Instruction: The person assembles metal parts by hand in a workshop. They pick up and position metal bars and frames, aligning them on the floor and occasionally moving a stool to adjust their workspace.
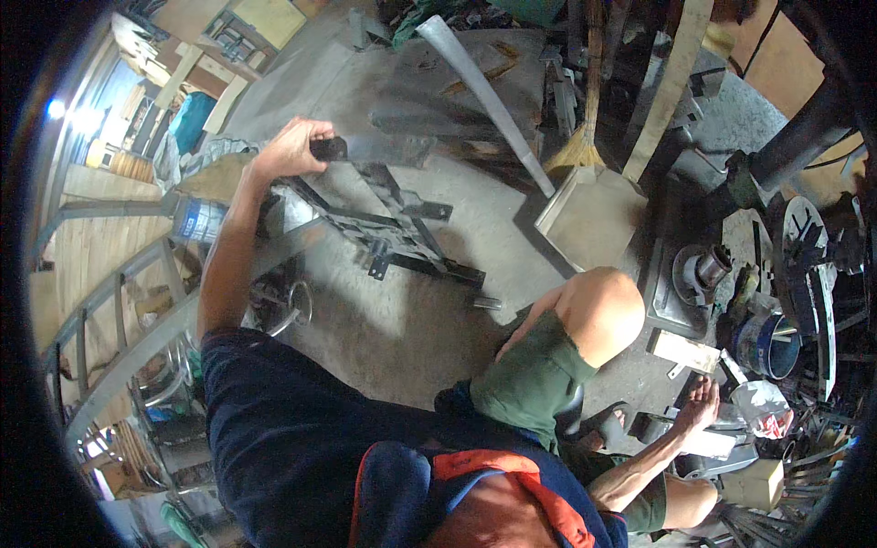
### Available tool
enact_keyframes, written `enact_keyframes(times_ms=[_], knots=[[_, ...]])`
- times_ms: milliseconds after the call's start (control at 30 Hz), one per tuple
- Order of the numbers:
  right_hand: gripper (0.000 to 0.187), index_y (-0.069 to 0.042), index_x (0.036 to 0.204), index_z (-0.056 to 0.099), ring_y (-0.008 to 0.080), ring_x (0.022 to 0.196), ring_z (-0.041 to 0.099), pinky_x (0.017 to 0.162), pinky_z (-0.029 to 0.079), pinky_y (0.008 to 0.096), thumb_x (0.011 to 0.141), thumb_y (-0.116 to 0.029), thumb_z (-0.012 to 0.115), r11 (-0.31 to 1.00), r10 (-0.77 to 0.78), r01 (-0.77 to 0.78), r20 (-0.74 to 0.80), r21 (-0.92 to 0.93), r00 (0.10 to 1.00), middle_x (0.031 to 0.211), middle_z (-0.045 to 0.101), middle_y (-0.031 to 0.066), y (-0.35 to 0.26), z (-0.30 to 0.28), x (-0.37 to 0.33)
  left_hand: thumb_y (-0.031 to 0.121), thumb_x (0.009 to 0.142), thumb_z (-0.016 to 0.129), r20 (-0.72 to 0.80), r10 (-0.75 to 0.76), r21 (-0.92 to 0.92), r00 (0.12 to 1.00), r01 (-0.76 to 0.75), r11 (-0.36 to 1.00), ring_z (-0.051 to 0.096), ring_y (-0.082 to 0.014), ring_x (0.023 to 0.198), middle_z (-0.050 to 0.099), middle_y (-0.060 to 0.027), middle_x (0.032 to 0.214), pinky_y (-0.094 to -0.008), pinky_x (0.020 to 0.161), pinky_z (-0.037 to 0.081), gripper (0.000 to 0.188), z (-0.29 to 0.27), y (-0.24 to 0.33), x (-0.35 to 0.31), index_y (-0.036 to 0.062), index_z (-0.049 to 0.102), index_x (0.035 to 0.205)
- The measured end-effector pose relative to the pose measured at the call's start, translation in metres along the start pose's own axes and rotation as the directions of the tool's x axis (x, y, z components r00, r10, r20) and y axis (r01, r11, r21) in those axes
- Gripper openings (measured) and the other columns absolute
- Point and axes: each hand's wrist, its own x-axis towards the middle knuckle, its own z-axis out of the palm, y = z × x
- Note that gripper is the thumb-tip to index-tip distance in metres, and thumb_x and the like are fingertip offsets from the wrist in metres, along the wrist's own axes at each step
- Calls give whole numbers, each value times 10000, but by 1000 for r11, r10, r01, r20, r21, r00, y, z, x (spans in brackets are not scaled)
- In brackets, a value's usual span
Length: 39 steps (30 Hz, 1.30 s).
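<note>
My left hand [294,149] is closed on the upper end of a dark metal frame [399,224] made of flat bars with small drilled tabs. The frame stands tilted over the concrete floor in front of me. At the lower right, my right hand [700,406] reaches out with its fingers stretched and nothing visible in them. Just beyond its fingertips lies a pale rectangular block [683,351]. Whether those fingers touch anything beneath them I cannot tell.
A long-handled dustpan [594,219] and a straw broom [583,151] stand ahead. To the right are a blue bucket [766,345] and a machine with a round disc [804,237]. Curved metal railing [137,356] and another bucket [199,219] lie on the left.
</note>
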Motion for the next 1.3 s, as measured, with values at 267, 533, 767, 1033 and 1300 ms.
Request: enact_keyframes(times_ms=[267, 533, 767, 1033, 1300], knots=[[370, 2, 1303, 574, 281, 1072, 673, 892, 539, 375, 1003, -212, 602, 1000, -21, 18, 120, 24, 993, 1208, 670, 190, -25, 52, -4, 55, 557, 803, -167, 133, 168, 977, -105, 980, 647, -335, 942, 668, -128, 927, -391, 882, 475, 420, 3, 89, -88, 26, 616, 932], [373, 6, 1280, 578, 231, 955, 718, 784, 554, 309, 969, -182, 664, 993, -113, 106, 206, 40, 972, 1082, 716, 134, -51, 61, -27, 90, 544, 785, -181, 137, 166, 974, -107, 980, 661, -350, 945, 685, -144, 950, -398, 854, 498, 418, 10, 139, -68, 8, 642, 928], [317, 11, 1236, 586, 218, 864, 732, 670, 560, 265, 964, -140, 647, 1000, -13, 9, 170, 24, 985, 1042, 723, 162, -42, 74, -54, 111, 562, 767, -362, 141, 92, 922, -116, 989, 691, -314, 816, 678, -160, 844, -382, 776, 532, 381, -2, 177, -51, -11, 640, 900], [285, 34, 1221, 595, 196, 789, 719, 646, 556, 260, 977, -111, 618, 999, -50, 52, 128, -11, 990, 991, 726, 160, -75, 87, -76, 71, 585, 767, -389, 285, 69, 876, -280, 957, 713, -263, 779, 700, -154, 825, -337, 730, 545, 341, 4, 227, 6, -19, 657, 894], [250, 36, 1171, 596, 181, 760, 720, 628, 543, 252, 969, -111, 615, 1000, 24, -24, 38, -9, 999, 954, 724, 146, -68, 71, -87, 35, 601, 775, -347, 374, 65, 860, -376, 924, 679, -183, 756, 693, -116, 806, -309, 735, 526, 345, 6, 285, 43, -24, 663, 922]])
